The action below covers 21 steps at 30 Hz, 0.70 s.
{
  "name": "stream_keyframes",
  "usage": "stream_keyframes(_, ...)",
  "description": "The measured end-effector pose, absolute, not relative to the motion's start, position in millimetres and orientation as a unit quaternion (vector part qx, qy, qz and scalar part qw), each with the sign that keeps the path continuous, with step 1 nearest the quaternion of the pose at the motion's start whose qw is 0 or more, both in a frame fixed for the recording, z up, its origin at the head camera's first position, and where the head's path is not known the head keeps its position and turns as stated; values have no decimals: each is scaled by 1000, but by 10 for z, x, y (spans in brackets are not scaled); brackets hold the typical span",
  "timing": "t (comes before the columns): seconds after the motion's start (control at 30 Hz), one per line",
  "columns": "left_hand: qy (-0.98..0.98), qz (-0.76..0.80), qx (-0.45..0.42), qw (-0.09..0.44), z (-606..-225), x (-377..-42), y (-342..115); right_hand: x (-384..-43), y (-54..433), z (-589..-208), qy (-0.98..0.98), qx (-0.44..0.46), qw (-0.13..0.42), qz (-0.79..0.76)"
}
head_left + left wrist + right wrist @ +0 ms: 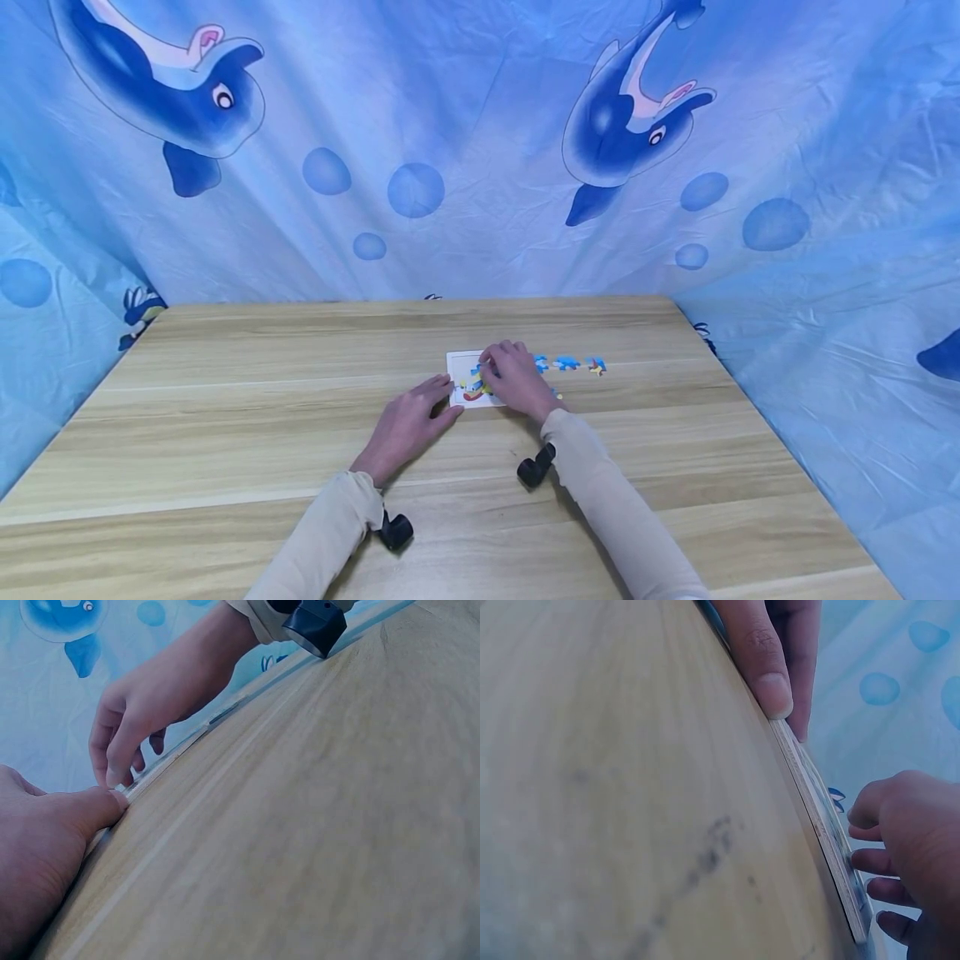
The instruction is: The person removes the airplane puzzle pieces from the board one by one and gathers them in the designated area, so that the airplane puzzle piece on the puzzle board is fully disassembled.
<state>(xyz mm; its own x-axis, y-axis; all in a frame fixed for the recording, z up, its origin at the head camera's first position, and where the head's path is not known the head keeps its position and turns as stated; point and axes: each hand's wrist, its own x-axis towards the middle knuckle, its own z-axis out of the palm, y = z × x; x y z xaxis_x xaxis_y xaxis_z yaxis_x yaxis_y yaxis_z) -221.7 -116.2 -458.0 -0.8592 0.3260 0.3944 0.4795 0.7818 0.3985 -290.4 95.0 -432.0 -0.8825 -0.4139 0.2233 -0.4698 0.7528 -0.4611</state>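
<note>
A small white-bordered jigsaw board [455, 365] lies on the table, with colourful puzzle pieces [474, 392] set in its lower part. My left hand [411, 421] rests at its near left corner, fingers along the left side and thumb at the near edge. In the right wrist view, the thumb [772, 694] presses at the board's thin edge [817, 817]. My right hand [516, 377] bends over the board's right half and hides much of it. Its fingertips point down in the left wrist view, close by the left thumb; I cannot tell whether they pinch a piece.
Loose blue puzzle pieces [567, 363] lie in a row right of the board, and a multicoloured piece [597, 366] ends that row. The wooden table [225, 433] stretches around them, with a blue dolphin-print curtain [480, 125] behind. Each wrist carries a black camera [396, 532].
</note>
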Motion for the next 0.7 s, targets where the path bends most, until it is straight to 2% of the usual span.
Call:
stream_keyframes(0.3, -930, -250, -218, 157, -4581, -2219, -1159, -2914, 922, -4329, -943, 233, 40, 235)
stream_keyframes(0.7, -931, -251, -214, 154, -4572, -2209, -1159, -2923, 905, -4352, -938, 230, 49, 254)
